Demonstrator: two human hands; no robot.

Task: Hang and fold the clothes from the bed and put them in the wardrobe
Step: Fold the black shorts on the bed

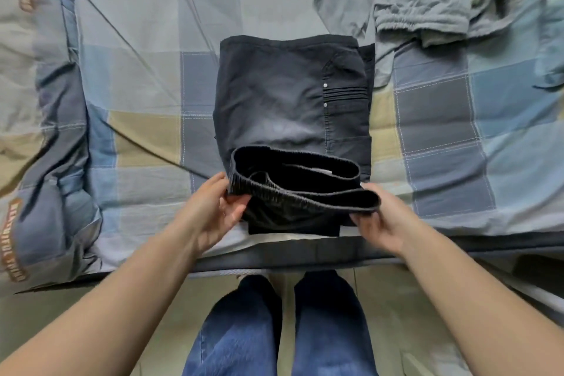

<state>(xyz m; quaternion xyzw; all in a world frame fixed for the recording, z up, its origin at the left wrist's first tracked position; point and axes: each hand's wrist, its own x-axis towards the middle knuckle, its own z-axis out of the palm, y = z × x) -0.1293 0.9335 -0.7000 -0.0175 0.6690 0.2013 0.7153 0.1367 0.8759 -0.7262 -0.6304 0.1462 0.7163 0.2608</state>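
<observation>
The bed [146, 76] fills most of the view, covered with a checked sheet of blue, grey and tan squares. Along its left side lies a crumpled blue-grey quilt [45, 162] with brown lettering on it. At the far right corner of the bed there is a heap of grey clothes [427, 3], not folded.

In the middle of the bed, close to the near edge, lie the black trousers [283, 94], folded into a rectangle, with a stitched pocket and two small rivets on the right part. Their elastic waistband [299, 183] is at the near end, lifted off the sheet and standing open like a loop.

The left hand [213, 207] holds the left end of the waistband: the thumb is on top of the cloth and the other fingers are curled under it. The right hand [381, 217] holds the right end in the same manner, fingers bent round the edge from below. So the waistband is stretched between the two hands, touching both.

Below the bed edge the person's legs in blue jeans [274, 330] stand on a pale floor.
</observation>
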